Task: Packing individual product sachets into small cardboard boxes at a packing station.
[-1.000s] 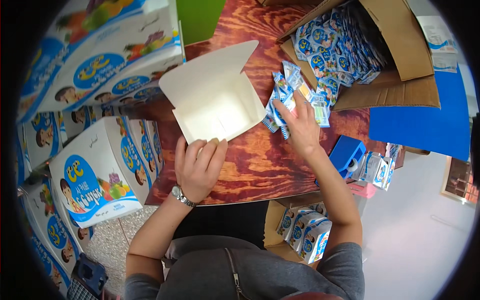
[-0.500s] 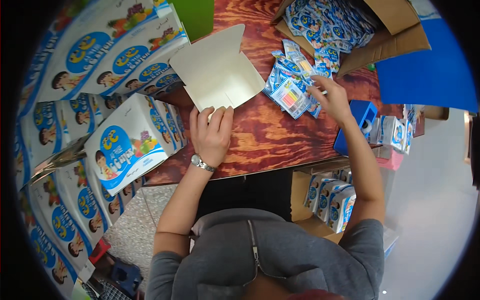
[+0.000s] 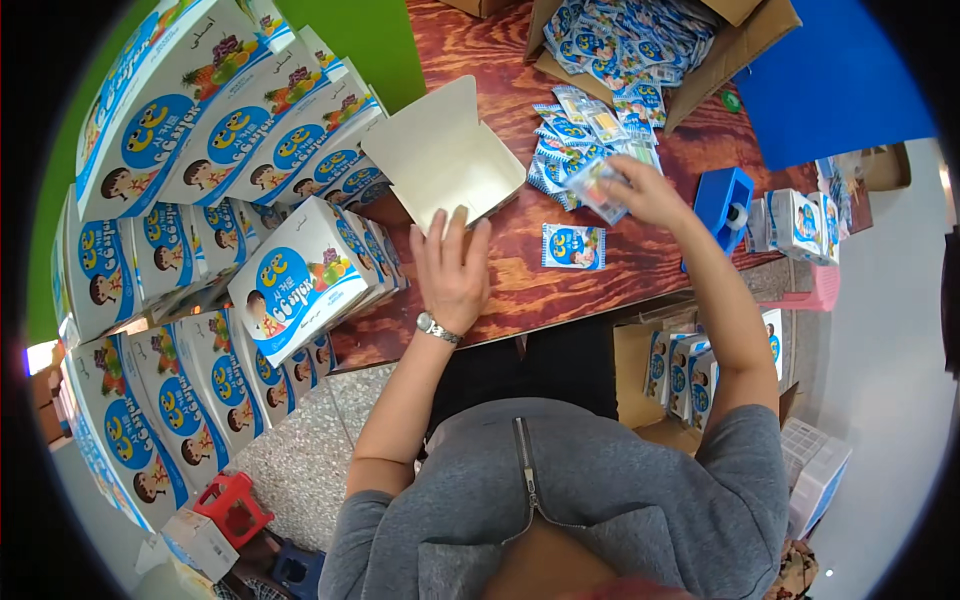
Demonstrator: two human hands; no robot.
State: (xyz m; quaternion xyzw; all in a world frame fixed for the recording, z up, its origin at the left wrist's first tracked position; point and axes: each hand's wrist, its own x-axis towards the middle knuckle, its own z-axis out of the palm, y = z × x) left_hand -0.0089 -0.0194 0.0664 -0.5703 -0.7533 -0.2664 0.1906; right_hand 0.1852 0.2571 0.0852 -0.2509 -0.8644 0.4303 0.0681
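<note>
An open white paperboard box [image 3: 440,150] stands on the table with its lid flap up and its pale inside showing. My left hand [image 3: 455,275] lies at its near edge, fingers stretched out and holding nothing. My right hand [image 3: 650,195] pinches a small clear-and-blue packet [image 3: 597,190], slightly blurred, over the near side of a loose pile of similar packets [image 3: 565,135]. Closer to me, a single blue-and-white packet [image 3: 574,246] lies flat on the table, apart from the pile.
A large carton [image 3: 745,60] full of packets lies tipped beyond the pile. Printed white-and-blue boxes [image 3: 300,285] are stacked along the left. A blue tape dispenser [image 3: 718,205] stands right of my right hand. Below the table edge, another carton [image 3: 633,380] holds several boxes.
A single packet now lies on the table in front of the pile. My right hand has lifted a packet off the pile. My left hand's fingers have straightened at the box edge.
</note>
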